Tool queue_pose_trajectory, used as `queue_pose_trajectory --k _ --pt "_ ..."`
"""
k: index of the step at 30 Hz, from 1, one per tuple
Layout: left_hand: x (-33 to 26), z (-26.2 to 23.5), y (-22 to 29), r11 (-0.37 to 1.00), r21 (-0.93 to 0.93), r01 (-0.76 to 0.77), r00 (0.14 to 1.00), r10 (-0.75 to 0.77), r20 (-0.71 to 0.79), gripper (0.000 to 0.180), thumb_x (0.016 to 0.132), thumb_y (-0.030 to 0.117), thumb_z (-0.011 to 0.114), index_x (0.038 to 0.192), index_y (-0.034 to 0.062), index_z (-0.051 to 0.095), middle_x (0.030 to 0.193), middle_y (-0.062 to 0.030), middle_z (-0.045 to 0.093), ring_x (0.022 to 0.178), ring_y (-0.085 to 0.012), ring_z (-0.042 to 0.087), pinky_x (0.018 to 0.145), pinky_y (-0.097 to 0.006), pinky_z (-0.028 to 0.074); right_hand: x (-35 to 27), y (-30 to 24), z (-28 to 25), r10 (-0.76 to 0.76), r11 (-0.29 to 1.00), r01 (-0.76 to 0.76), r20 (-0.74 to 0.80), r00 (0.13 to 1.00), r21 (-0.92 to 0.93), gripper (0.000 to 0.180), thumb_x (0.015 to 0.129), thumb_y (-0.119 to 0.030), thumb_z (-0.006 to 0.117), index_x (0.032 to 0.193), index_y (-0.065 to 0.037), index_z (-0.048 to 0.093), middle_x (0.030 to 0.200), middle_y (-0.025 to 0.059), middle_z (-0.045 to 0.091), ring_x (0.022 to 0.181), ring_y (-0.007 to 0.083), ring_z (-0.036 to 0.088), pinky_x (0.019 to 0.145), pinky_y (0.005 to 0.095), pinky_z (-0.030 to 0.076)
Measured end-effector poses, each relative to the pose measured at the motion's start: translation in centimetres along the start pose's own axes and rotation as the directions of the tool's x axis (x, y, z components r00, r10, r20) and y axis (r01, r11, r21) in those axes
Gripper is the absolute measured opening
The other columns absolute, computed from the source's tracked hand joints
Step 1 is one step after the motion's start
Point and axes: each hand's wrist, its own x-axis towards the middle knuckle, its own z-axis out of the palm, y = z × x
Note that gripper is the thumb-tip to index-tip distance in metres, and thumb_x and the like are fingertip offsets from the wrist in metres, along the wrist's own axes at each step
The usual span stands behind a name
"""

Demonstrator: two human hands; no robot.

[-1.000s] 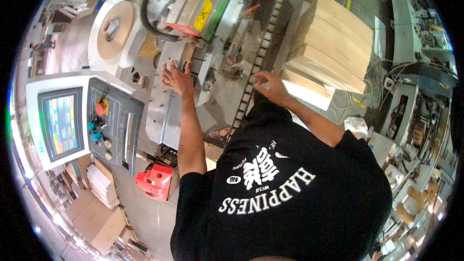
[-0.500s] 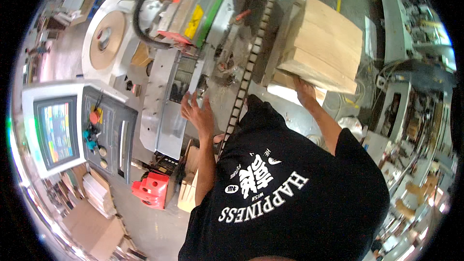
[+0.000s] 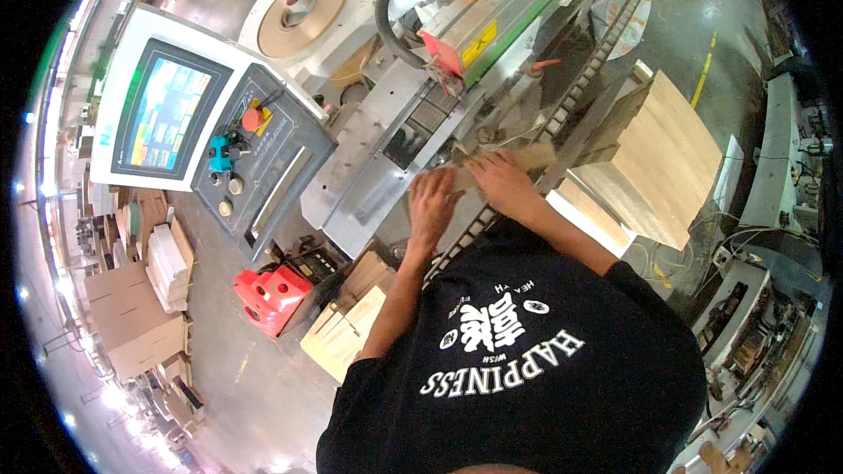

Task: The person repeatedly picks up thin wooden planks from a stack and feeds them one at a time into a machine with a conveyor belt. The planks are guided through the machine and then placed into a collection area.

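A narrow light-brown wooden board [image 3: 536, 156] is between my hands, over the machine's chain conveyor [image 3: 571, 105]. My right hand [image 3: 502, 183] is closed on it, with the fingers over its upper face. At the board's left end my left hand [image 3: 433, 204] has its fingers curled against it; the fingertips are partly hidden. Just left of that hand lies the machine's grey metal infeed table [image 3: 369, 197]. To my right stands a stack of pale wooden boards [image 3: 663, 158], with a white-edged piece [image 3: 588, 215] low at its near side.
The control panel [image 3: 167, 114] with screen and knobs stands at the left, below a large tape roll [image 3: 303, 13]. A red plastic-bodied unit [image 3: 274, 298] and more wooden boards [image 3: 347, 329] sit near my left elbow. Stacked panels [image 3: 136, 320] stand at far left.
My right hand has left the stack and come left with a board. My left hand, earlier apart with spread fingers, now meets the board. The whole view has turned.
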Motion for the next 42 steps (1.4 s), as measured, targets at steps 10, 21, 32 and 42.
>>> queue_pose_trajectory --k 10,21,32,42 --pt "-7.5 -1.7 -11.7 0.881 0.041 0.471 0.819 -0.420 -0.391 0.054 0.090 0.034 0.083 0.138 0.0132 0.068 0.138 -0.0121 0.063 0.130 -0.0359 0.055 0.114 -0.051 0.038 6.3 -1.5 4.6 0.055 0.658 -0.152 0.154 0.986 0.737 0.068 0.087 -0.032 0.086 0.143 -0.006 0.058 0.156 0.0153 0.052 0.140 0.0363 0.053 0.116 0.0478 0.044" --pt "-6.4 -3.0 -14.6 0.822 0.122 0.556 0.713 -0.396 -0.578 0.049 0.085 0.036 0.087 0.127 0.0190 0.069 0.142 -0.0094 0.059 0.139 -0.0346 0.049 0.116 -0.054 0.032 15.7 -10.4 10.3 0.239 -0.078 -0.426 0.432 0.870 0.901 0.076 0.084 -0.045 0.091 0.148 -0.019 0.059 0.177 0.0186 0.012 0.162 0.0330 0.022 0.124 0.0486 0.035" --pt "-8.1 -3.5 -16.0 0.738 0.181 0.650 0.700 -0.488 -0.521 0.064 0.087 0.053 0.083 0.137 0.0191 0.061 0.151 -0.0110 0.051 0.143 -0.0376 0.044 0.119 -0.058 0.029 15.6 -9.3 11.9 0.196 -0.236 -0.292 0.340 0.920 0.927 0.064 0.088 -0.024 0.088 0.146 -0.022 0.059 0.176 0.0217 -0.026 0.167 0.0292 -0.008 0.131 0.0483 0.016" --pt "-1.1 -1.0 -14.3 0.774 0.088 0.627 0.716 -0.530 -0.454 0.067 0.083 0.052 0.085 0.134 0.0153 0.064 0.159 -0.0100 0.045 0.150 -0.0386 0.036 0.123 -0.059 0.022 17.9 -3.4 12.4 0.434 -0.257 -0.036 0.148 0.889 0.966 0.057 0.084 -0.037 0.089 0.130 -0.011 0.068 0.179 0.0279 -0.008 0.167 0.0297 0.005 0.129 0.0433 0.021"
